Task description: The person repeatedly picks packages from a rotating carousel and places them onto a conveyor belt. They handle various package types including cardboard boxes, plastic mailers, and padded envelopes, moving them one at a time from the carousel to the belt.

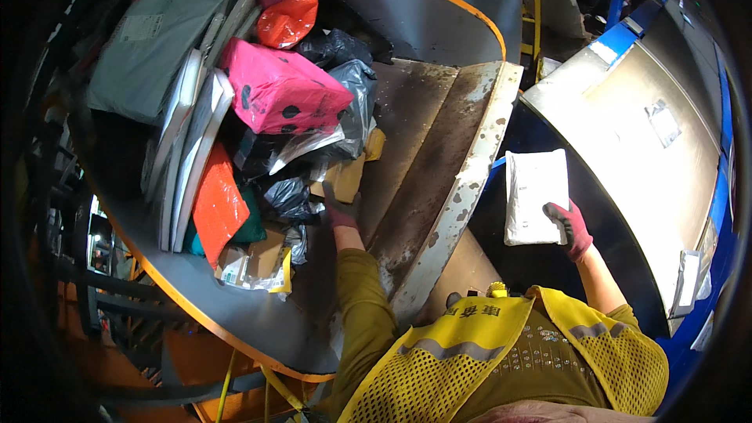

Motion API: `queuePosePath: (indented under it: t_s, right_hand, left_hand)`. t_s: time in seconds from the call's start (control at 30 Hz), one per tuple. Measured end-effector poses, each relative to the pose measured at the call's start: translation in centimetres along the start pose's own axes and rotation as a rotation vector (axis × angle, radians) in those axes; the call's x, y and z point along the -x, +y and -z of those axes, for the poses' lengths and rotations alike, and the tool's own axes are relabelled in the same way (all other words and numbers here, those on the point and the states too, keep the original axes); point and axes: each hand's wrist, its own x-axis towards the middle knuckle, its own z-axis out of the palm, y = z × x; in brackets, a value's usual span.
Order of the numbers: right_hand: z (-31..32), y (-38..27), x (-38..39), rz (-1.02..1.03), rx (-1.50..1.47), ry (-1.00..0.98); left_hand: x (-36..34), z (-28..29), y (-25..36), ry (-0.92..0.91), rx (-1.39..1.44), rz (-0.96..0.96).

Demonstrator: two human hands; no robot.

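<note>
My left hand (339,206), in a pink and dark glove, is closed on a tan cardboard parcel (342,175) among the packages in the grey, orange-rimmed chute. My right hand (569,227), gloved alike, holds a flat white package (535,186) by its right side, above the dark gap beside the chute. Around the left hand lie black plastic bags (287,197), a pink spotted bag (286,86) above, and a red-orange mailer (217,207) to the left, next to flat white parcels (202,153). A small cardboard box (262,251) lies lower in the pile.
A pale metal slide (627,141) with blue edges stands on the right, with small packets near its lower end. A rusty ledge (464,180) runs along the chute's right. A grey mailer (153,43) tops the left pile. Yellow railings (537,8) stand behind; dark bars line the left.
</note>
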Motion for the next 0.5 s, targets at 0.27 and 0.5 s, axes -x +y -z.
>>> queuePosePath:
  t_s: [0.27, 0.5]
  right_hand:
    - [7.6, -3.2, -3.4, 0.120, -0.154, 0.394]
    - [20.9, -8.7, -9.4, 0.330, -0.340, 0.423]
  left_hand:
    - [11.9, -1.4, 9.0, 0.098, 0.519, 0.575]
    - [21.5, -4.5, 18.0, -0.136, 0.795, 0.668]
